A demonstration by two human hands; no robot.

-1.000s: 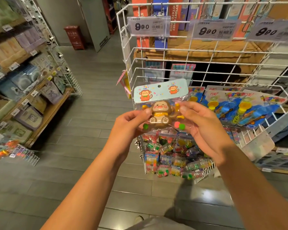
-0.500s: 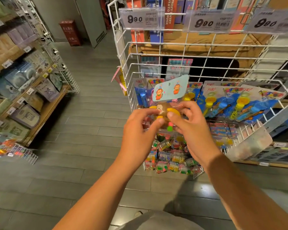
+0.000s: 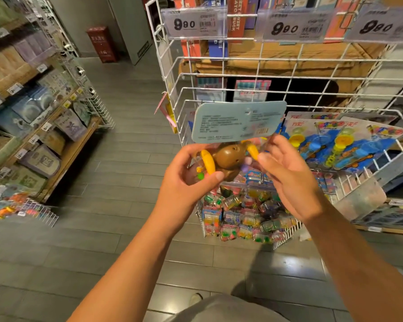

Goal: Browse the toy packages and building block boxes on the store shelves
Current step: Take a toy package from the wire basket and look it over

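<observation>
I hold a toy package [image 3: 237,122] in front of the white wire basket [image 3: 219,59]. Its pale blue header card shows its printed back, and a brown monkey toy [image 3: 228,159] with yellow parts sits in the clear bag below. My left hand [image 3: 184,182] grips the bag's left side, thumb across the front. My right hand [image 3: 291,182] pinches the bag's right edge with its fingertips. Blue carded toys [image 3: 344,145] lie in the basket behind. Tall boxes [image 3: 236,17] stand on the shelf above.
Price tags reading 9.90 [image 3: 193,23] hang on the basket's upper wire. A lower wire bin holds several small colourful packs [image 3: 242,214]. A wooden shelf with boxed goods [image 3: 44,135] lines the left side of the grey tiled aisle. A red cabinet [image 3: 101,43] stands far back.
The package has been turned over between my hands: the monkey pictures on the card's front faced me before, and now the printed back does. The toy shows its rear.
</observation>
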